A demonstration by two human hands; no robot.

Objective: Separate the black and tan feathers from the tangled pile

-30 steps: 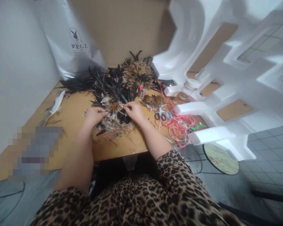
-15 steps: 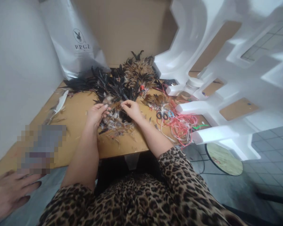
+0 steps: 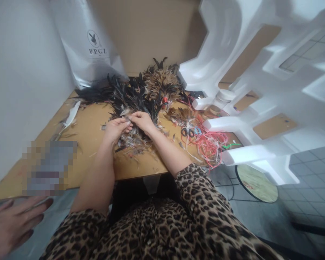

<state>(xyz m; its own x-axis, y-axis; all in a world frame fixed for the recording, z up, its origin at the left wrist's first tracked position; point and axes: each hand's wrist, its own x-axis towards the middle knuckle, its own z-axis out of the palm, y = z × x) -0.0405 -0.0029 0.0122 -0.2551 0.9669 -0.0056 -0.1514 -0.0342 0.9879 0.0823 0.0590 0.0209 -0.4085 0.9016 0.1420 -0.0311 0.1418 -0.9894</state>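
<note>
My left hand (image 3: 118, 130) and my right hand (image 3: 142, 122) meet above the table, fingers pinched together. A small greyish-brown feather (image 3: 127, 117) shows at the fingertips, mostly hidden by them. Under and around my hands lie loose, fluffy feathers (image 3: 135, 143). Just beyond them is a heap of long black feathers (image 3: 132, 92), with a bunch of tan feathers (image 3: 164, 85) behind it to the right. A smaller brown feather bundle (image 3: 182, 115) lies right of my right hand, close to the black scissors handles (image 3: 187, 132).
Tangled pink string (image 3: 211, 142) lies at the table's right, beside large white foam pieces (image 3: 233, 123) and a white-lidded jar (image 3: 225, 95). A white bag (image 3: 97, 68) stands behind, left. Another person's hand (image 3: 13, 224) is at lower left, near a blurred-out object (image 3: 51, 162).
My right hand has moved left, and the two sets of fingertips have come together over the feathers. The view has shifted slightly. The other person's hand moved a little.
</note>
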